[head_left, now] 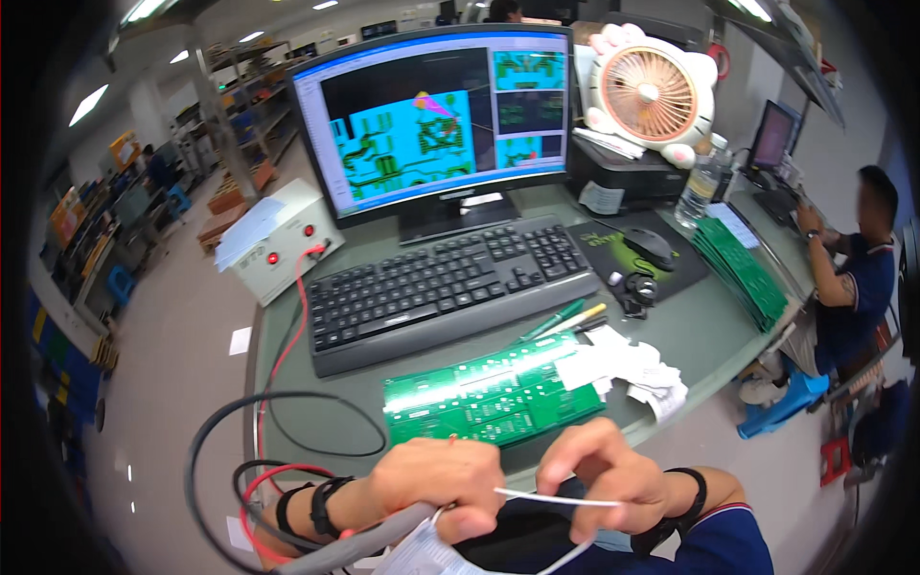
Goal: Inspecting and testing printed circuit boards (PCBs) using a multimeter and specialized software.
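My left hand (436, 479) is closed in a fist above the desk's front edge. From it a thin white cord (551, 498) runs across to my right hand (613, 484), whose bent fingers pinch it. A second stretch of the cord hangs below my right hand and leaves the lower edge. Against my left thumb lies a grey tube-like piece (383, 537), with a white printed sheet (422, 556) beneath it. Just beyond both hands, a green circuit board panel (470, 398) lies flat on the desk, partly under crumpled white paper (637, 369).
Behind the board are pens (565, 321), a keyboard (450, 278) and a monitor (441, 125). A white box (283, 240) with red sockets feeds red and black leads. At right stand a mouse (652, 244), stacked green boards (738, 273), a bottle (702, 182) and a fan (652, 91); a co-worker (853, 259) sits beyond.
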`<state>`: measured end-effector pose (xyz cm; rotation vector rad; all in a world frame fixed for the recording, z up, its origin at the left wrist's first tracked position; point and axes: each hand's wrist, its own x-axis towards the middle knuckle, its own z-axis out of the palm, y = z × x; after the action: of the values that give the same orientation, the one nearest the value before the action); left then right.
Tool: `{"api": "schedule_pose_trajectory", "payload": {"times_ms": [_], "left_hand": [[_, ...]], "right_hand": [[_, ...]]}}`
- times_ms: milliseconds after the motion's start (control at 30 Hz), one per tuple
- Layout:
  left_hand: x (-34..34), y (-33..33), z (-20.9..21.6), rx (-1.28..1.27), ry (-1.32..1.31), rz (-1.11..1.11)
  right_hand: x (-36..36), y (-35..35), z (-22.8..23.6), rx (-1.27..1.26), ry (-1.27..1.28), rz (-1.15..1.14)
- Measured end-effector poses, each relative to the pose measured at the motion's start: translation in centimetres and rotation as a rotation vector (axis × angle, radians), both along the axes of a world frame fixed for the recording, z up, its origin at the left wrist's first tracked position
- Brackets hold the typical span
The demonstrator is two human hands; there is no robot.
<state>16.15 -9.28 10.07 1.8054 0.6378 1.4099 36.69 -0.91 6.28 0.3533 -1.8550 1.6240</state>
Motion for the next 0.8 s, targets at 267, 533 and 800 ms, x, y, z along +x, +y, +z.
{"api": "schedule_pose_trajectory", "payload": {"times_ms": [267,533,800], "left_hand": [[0.0,1.5,-0.7,0.063,0.143,-0.122],[-1.3,1.3,0.6,0.297,0.205,-0.143],[-1.3,0.8,1.0,0.239,0.152,-0.154]], "right_hand": [[1.0,-0.2,1.7,-0.087,0.294,0.302],[4.0,1.8,0.9,0.004,0.233,0.084],[3.7,2.3,1.3,0.098,0.214,0.093]]}}
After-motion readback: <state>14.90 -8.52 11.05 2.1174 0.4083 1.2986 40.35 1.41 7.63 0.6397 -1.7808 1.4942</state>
